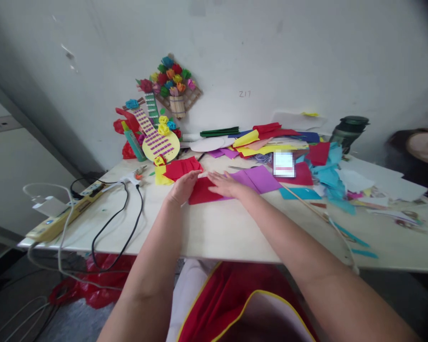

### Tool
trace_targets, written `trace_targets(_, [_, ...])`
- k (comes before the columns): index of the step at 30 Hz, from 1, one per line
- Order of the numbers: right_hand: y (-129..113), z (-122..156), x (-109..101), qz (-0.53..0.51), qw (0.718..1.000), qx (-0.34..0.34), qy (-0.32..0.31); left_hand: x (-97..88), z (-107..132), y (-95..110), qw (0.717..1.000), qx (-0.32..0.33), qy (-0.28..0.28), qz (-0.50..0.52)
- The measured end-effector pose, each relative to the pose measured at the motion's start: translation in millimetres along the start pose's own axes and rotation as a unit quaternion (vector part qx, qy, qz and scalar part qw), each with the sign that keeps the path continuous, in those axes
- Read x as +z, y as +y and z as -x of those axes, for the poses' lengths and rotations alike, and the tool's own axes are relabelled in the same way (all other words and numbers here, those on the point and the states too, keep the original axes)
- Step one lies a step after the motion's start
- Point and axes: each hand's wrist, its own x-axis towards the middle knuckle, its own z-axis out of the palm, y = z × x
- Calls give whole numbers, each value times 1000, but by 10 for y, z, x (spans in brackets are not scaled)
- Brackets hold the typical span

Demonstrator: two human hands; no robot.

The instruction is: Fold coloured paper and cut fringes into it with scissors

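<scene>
A red sheet of crepe paper [202,194] lies on the white table in front of me. My right hand [224,185] rests flat on its right part, fingers spread. At the sheet's left edge is my left hand [184,188], its fingers stretched out and close together, touching or just over the paper. A purple sheet [262,178] with a fold line extends to the right from under my right hand. Just beyond my left hand lies another piece of red paper [181,166], partly over yellow paper [161,175]. A pair of scissors [237,167] sits behind the purple sheet, partly hidden.
A guitar-shaped paper craft [160,146] and a green glue bottle [134,145] stand at the back left. On the left lies a power strip [66,216] with cables. Piled coloured paper [260,149], blue scraps [326,175], a thin stick [303,202] and a dark bottle [348,130] occupy the right.
</scene>
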Motion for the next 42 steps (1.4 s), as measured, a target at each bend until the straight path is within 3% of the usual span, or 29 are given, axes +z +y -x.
trace_targets(3, [-6, 65, 142, -1, 999, 12, -38, -148, -33, 64, 997, -8, 27, 66])
trace_targets(6, [4, 104, 178, 5, 999, 12, -41, -308, -78, 96, 979, -19, 179, 94])
trace_targets(8, [10, 107, 172, 8, 999, 9, -41, -379, -104, 89, 965, -24, 260, -2])
trace_targets(10, [18, 94, 175, 7, 999, 6, -36, -415, -116, 68, 944, -29, 289, -155])
trace_targets(14, [36, 62, 224, 6, 1000, -1, -15, -378, -90, 61, 865, -54, 262, -425])
trace_targets(17, [37, 60, 246, 6, 1000, 1, -8, -245, -50, 91, 748, -65, 231, -618])
trace_targets(18, [34, 62, 248, 5, 1000, 2, -8, -187, -37, 96, 721, -71, 229, -650])
trace_targets(20, [30, 66, 248, 5, 1000, 3, -6, -74, -18, 88, 690, -82, 219, -685])
trace_targets(23, [31, 62, 253, 7, 1000, 2, -1, 44, -5, 48, 670, -82, 190, -713])
trace_targets(26, [41, 52, 263, 10, 1000, -1, 5, 83, -4, 29, 676, -94, 182, -708])
trace_targets(30, [42, 53, 264, 8, 1000, 2, 1, 84, -11, 51, 711, -112, 186, -668])
trace_targets(34, [31, 65, 254, 8, 1000, 3, 4, 52, -40, 30, 738, -74, 201, -640])
trace_targets(37, [27, 72, 245, 5, 1000, 3, 4, -8, -82, -30, 781, -49, 210, -586])
trace_targets(39, [27, 75, 239, 3, 1000, 4, 1, -43, -112, -69, 815, -68, 198, -540])
trace_targets(42, [26, 75, 234, 4, 1000, 4, -1, -51, -151, -95, 827, -105, 178, -523])
